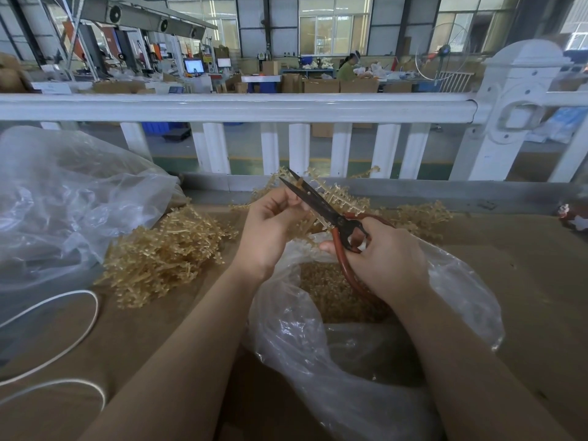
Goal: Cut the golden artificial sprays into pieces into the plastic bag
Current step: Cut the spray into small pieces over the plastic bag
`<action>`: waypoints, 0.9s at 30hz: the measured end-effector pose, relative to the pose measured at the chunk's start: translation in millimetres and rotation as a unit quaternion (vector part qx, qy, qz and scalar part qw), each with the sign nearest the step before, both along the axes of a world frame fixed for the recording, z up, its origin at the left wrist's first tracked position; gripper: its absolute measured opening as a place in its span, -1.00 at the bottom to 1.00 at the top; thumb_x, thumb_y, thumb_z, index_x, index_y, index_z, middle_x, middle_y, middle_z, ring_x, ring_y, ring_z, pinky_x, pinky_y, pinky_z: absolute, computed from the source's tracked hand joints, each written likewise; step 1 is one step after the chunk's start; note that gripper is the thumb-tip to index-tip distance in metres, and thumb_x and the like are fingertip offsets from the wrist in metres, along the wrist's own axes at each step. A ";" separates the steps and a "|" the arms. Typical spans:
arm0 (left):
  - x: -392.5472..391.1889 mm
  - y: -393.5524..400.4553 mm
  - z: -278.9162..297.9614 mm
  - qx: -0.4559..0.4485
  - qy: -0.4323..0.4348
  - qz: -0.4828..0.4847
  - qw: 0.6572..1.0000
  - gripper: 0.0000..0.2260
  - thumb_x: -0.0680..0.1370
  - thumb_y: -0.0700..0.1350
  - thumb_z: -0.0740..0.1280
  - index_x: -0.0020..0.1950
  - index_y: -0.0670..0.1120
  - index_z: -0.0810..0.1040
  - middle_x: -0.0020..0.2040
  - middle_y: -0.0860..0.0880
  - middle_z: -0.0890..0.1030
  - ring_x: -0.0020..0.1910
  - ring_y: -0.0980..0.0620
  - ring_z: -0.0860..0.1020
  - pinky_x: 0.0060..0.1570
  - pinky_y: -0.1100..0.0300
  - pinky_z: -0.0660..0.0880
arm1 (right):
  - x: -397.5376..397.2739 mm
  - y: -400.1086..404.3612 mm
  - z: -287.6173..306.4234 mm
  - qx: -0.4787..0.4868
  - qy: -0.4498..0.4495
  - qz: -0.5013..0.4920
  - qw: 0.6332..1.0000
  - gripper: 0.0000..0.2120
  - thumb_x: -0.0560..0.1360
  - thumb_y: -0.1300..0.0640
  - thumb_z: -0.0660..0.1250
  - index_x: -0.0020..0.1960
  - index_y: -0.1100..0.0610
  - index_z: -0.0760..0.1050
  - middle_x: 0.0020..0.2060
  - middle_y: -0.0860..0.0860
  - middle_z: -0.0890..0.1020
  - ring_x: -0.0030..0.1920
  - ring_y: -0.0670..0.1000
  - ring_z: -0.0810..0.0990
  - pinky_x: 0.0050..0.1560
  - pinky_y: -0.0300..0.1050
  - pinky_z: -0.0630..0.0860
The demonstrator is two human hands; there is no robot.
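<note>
My left hand [270, 227] pinches a golden artificial spray [342, 195] above the open clear plastic bag [458, 281]. My right hand [385, 256] grips the red handles of the scissors [321, 205]. Their dark blades are parted around a branch of the spray, just beyond my left fingertips. Cut golden pieces [331, 291] lie inside the bag below my hands. A loose heap of golden sprays [162, 253] sits on the brown table to the left of my left hand. More sprays [420, 218] lie behind my right hand.
A large crumpled clear bag [63, 198] with more sprays inside fills the left side. A white cord [79, 332] loops at the lower left. A white fence rail [235, 106] runs along the table's far edge. A small red object [572, 216] sits at the right edge.
</note>
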State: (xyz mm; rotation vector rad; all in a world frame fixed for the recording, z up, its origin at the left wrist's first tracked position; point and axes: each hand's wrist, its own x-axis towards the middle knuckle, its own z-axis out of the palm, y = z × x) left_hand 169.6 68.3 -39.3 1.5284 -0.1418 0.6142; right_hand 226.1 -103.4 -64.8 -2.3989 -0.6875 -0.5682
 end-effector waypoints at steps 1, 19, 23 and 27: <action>-0.4 -0.3 0.3 -0.002 0.000 -0.003 1.000 -0.91 0.58 -0.35 0.28 0.00 -0.28 0.58 -0.14 -0.18 0.59 -0.17 -0.08 0.50 -0.11 0.14 0.48 | 0.0 -0.1 0.2 0.000 0.001 0.000 1.000 -0.27 0.17 -0.73 -0.08 -0.07 -0.17 0.37 -0.25 -0.30 0.45 -0.38 -0.29 0.29 -0.41 -0.37 0.18; 6.3 -0.1 -1.0 -0.083 0.073 0.066 0.992 -0.91 0.63 -0.28 0.24 -0.03 -0.21 0.52 -0.31 -0.02 0.56 -0.34 0.06 0.50 -0.31 0.21 0.49 | -5.4 -0.3 4.0 0.006 0.003 0.009 1.000 -0.24 0.23 -0.71 -0.11 0.02 -0.20 0.49 -0.38 -0.42 0.32 -0.40 -0.35 0.30 -0.43 -0.41 0.17; 7.0 4.5 -0.2 -0.123 0.101 0.095 0.983 -0.91 0.62 -0.27 0.29 -0.07 -0.23 0.54 -0.30 -0.12 0.59 -0.39 0.02 0.54 -0.37 0.17 0.50 | -3.5 0.8 5.9 0.003 0.015 -0.006 1.000 -0.24 0.27 -0.67 -0.01 0.09 -0.15 0.55 -0.34 -0.39 0.36 -0.38 -0.35 0.29 -0.41 -0.38 0.19; 4.5 4.9 4.3 -0.143 0.122 0.082 0.979 -0.90 0.58 -0.30 0.35 -0.15 -0.21 0.58 -0.27 -0.13 0.63 -0.35 0.02 0.58 -0.39 0.21 0.54 | -4.8 0.4 5.6 0.048 0.047 -0.011 0.998 -0.40 0.25 -0.64 0.12 -0.14 -0.15 0.49 -0.39 -0.32 0.47 -0.38 -0.29 0.41 -0.40 -0.35 0.26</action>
